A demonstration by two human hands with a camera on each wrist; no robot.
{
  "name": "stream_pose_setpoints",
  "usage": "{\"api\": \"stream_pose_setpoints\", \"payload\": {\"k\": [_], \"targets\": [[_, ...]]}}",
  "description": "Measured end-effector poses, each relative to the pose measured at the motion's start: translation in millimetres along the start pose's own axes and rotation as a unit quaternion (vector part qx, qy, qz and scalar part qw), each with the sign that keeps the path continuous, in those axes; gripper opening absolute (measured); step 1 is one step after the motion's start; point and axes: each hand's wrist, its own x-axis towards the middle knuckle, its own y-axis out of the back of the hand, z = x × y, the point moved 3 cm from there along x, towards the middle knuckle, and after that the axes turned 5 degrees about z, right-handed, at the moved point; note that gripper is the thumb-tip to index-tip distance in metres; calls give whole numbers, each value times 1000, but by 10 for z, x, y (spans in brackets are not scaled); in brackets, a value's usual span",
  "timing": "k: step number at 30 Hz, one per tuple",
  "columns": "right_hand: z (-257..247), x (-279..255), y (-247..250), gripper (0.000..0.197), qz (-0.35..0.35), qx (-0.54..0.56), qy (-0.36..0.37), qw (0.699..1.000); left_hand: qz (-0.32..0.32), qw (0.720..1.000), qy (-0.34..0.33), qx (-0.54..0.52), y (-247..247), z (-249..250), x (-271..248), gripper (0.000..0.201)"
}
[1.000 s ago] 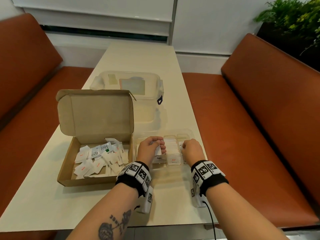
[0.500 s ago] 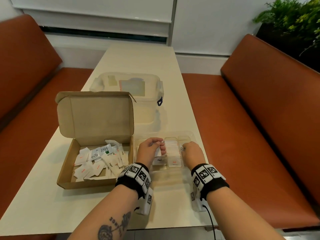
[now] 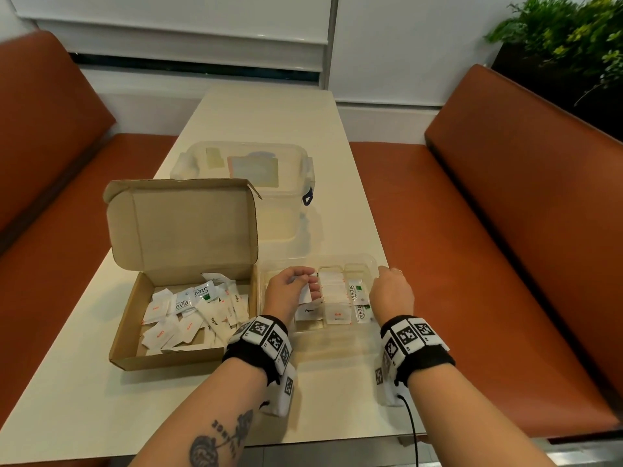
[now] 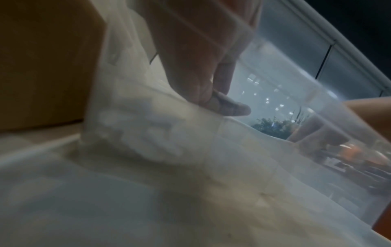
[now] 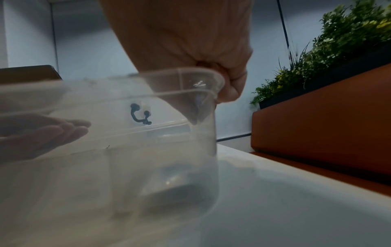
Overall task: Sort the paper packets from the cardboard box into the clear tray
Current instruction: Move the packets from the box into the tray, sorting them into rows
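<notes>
Both of my hands are at the clear tray (image 3: 371,261), which sits on the cream surface (image 3: 337,197) just right of the open cardboard box (image 3: 135,332).

Left hand (image 3: 290,291): fingers (image 3: 312,288) curled, pinching a white paper packet (image 3: 306,294) above the tray's left compartment. In the left wrist view the hand (image 4: 190,58) shows blurred through the tray wall, fingers bent downward.

Right hand (image 3: 392,293): at the tray's right end. In the right wrist view the hand (image 5: 186,41) has its fingers (image 5: 231,86) curled over the tray's rim (image 5: 190,73) at the corner, gripping it.

Tray contents, head view: packets filed in rows. Left compartment holds a packet marked Pepper (image 3: 308,311); the middle row (image 3: 332,288) ends nearest me in a packet with red print (image 3: 338,316); to its right lie Stevia packets (image 3: 357,293).

Cardboard box: lid standing up at the back; inside, a loose heap of unsorted packets (image 3: 188,318), mostly white with red print, plus two Stevia packets (image 3: 194,296) near the top of the heap.

Behind the box stands a lidded clear container (image 3: 246,170) with a dark blue clip on its right side. Orange-brown bench seats (image 3: 505,214) run along both sides of the surface; green plants (image 3: 566,38) at upper right.
</notes>
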Motion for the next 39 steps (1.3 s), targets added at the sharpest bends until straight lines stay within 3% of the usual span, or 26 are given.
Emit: {"api": "stream_pose_setpoints", "payload": {"k": [8, 13, 16, 18, 20, 23, 26, 29, 31, 34, 39], "targets": [[69, -66, -17, 29, 5, 7, -10, 1000, -3, 1000, 9, -3, 8, -24, 20, 17], [12, -87, 72, 27, 10, 17, -29, 999, -3, 996, 57, -72, -10, 35, -3, 16], [-149, -145, 141, 33, 54, 75, 25, 995, -20, 986, 105, -125, -39, 107, -29, 15], [-339, -200, 144, 32, 41, 132, 79, 987, -27, 985, 114, -128, -48, 137, -50, 19], [-514, -246, 89, 28, -11, 194, 86, 977, -37, 992, 85, -80, -27, 136, -58, 42], [-656, -283, 11, 18, -80, 331, 25, 940, -43, 998, 39, -13, 18, 139, -87, 61], [-694, -288, 1, 14, -114, 369, 21, 922, -42, 999, 28, 1, 50, 112, -65, 63], [-613, -241, 74, 8, -100, 359, 38, 927, -50, 997, -11, 61, 98, 88, -56, 54], [-505, -176, 132, 2, -80, 296, 47, 951, -22, 986, -73, 150, 152, 120, -60, 47], [-412, -112, 134, 7, -113, 123, 85, 982, 94, 957, -137, 238, 244, 200, -40, 26], [-425, -190, -6, 8, -188, 20, 141, 972, 229, 916, -194, 264, 310, 277, -53, 21]]}}
